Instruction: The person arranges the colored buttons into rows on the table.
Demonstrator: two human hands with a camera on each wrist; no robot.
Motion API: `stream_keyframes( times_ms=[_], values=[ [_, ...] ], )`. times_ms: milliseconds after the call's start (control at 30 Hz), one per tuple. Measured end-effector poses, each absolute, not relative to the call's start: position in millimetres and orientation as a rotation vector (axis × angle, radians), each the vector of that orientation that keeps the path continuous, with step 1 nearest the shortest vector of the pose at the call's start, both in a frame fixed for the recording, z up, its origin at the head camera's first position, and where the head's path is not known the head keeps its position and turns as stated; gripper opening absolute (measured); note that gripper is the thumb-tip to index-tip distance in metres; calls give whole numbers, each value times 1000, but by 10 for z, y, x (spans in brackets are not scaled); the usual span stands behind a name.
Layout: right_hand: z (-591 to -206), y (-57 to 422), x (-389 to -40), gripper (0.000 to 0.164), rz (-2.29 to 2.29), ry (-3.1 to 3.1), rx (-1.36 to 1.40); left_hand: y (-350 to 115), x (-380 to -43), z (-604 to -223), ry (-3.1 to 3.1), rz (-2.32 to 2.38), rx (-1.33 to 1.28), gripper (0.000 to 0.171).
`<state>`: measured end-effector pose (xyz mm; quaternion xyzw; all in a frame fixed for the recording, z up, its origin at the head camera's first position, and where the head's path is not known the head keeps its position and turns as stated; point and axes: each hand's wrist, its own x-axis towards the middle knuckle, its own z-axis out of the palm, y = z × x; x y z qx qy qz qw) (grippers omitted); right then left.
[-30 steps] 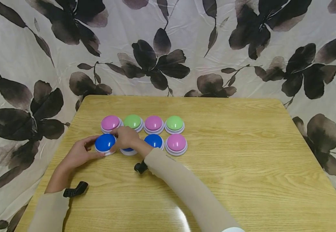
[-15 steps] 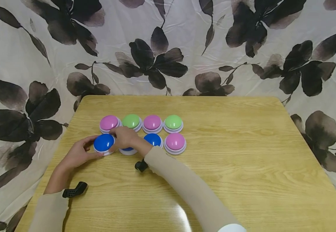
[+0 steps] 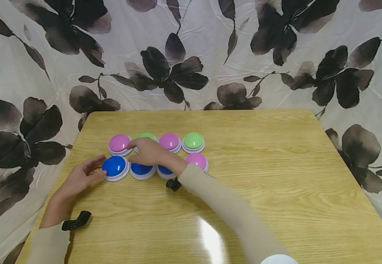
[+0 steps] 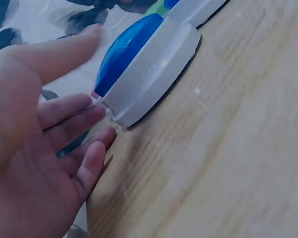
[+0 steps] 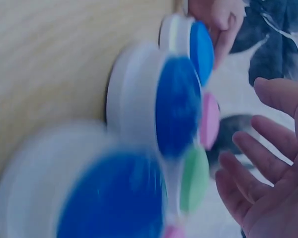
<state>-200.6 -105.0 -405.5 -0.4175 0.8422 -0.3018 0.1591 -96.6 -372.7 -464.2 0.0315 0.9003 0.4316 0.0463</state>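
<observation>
A blue domed push button on a white round base stands at the left end of the front row. Around its left side my left hand is spread; in the left wrist view the thumb is off the dome and the relaxed fingertips are close to the base. My right hand hovers over the rows with loosely extended fingers, holding nothing. Beneath it are a second blue button and a third blue button, partly covered by the hand and forearm. The right wrist view shows its palm apart from the buttons.
Behind stand a pink button, a green button partly hidden, another pink button and another green button. A pink button ends the front row. Wooden table extends right; floral cloth hangs behind.
My right hand has let go of the left blue button and moved up and right. My left hand has loosened and drawn slightly away from it. The view has shifted slightly.
</observation>
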Motion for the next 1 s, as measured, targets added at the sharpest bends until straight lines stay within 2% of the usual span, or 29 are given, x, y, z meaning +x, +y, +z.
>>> stream_keyframes(
  times_ms=[133,400,667,1000],
  values=[
    [-3955,-721,-2085,44,-847,2456,-1148,-3732,-1025,-4581,2822,1328,66,57],
    [-3755,88,-2188,46,-866,2650,-1067,-3708,-1211,-4266,2960,1183,-5,55],
    [-3648,888,-2293,63,-897,2807,-931,-3775,-1398,-3953,3159,814,41,62],
    [-3629,1857,-2362,77,-783,2991,-749,-3904,-1472,-3926,3257,444,97,73]
  ],
)
